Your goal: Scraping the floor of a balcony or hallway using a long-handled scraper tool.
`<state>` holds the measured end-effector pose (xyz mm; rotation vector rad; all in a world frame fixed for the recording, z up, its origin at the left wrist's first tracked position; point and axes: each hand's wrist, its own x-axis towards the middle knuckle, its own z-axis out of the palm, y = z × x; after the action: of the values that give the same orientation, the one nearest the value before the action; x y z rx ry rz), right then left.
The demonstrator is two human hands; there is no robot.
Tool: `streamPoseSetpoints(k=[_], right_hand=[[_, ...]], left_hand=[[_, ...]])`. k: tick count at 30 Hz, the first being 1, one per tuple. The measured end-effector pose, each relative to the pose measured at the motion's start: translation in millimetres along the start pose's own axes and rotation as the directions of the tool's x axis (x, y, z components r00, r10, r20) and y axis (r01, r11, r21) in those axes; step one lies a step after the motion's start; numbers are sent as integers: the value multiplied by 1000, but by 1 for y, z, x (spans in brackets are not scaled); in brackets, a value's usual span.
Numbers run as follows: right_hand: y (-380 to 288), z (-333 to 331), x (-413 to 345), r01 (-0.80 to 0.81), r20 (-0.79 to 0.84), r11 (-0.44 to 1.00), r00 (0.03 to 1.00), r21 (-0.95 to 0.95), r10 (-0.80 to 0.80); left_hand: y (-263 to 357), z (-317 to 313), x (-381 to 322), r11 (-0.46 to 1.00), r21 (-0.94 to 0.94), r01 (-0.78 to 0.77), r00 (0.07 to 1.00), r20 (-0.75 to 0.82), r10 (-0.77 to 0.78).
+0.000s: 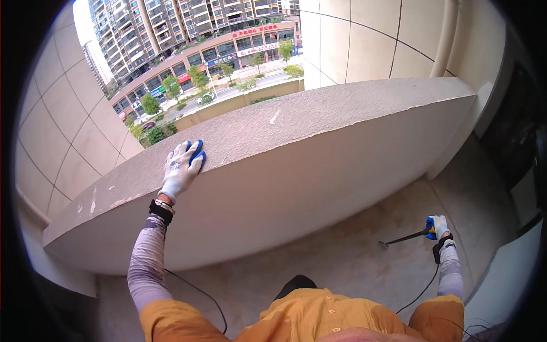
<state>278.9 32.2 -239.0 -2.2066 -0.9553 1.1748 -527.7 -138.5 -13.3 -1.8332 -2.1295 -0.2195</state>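
Observation:
My left hand (181, 166), in a white work glove with blue coating, lies flat on the textured top of a parapet wall (273, 119), its fingers a little apart near the inner edge. Out to the right, my right hand (437, 226), gloved alike, is closed around the dark and yellow handle of a long-shafted tool (406, 237). The tool's thin dark shaft points left to a small flat end above the floor; its exact kind I cannot tell. Both wrists carry black straps over light patterned sleeves.
Beyond the parapet, far below, are a street with trees (172, 86) and tall buildings. Tiled walls (64, 115) flank the opening, with a pipe (445, 38) at the right. Dark cables (205, 293) hang beside me over the concrete floor (342, 252).

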Motion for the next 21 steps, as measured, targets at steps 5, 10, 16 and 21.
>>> streamPoseSetpoints(k=[5,10,16,21], right_hand=[[-3,4,-6,5,-12,1000,1000,12,-5],[-9,8,-12,20,-6,1000,1000,6,-20],[-7,4,-16,18,-28,1000,999,9,-17],[-3,1,-13,34,-20,999,999,-25,-34]], left_hand=[[-4,2,1,1000,4,-11,1000,12,11],[-1,1,3,999,-21,26,999,31,-25],[-7,7,1,1000,4,-22,1000,-15,22],[-4,3,2,1000,-7,-22,1000,-1,22]])
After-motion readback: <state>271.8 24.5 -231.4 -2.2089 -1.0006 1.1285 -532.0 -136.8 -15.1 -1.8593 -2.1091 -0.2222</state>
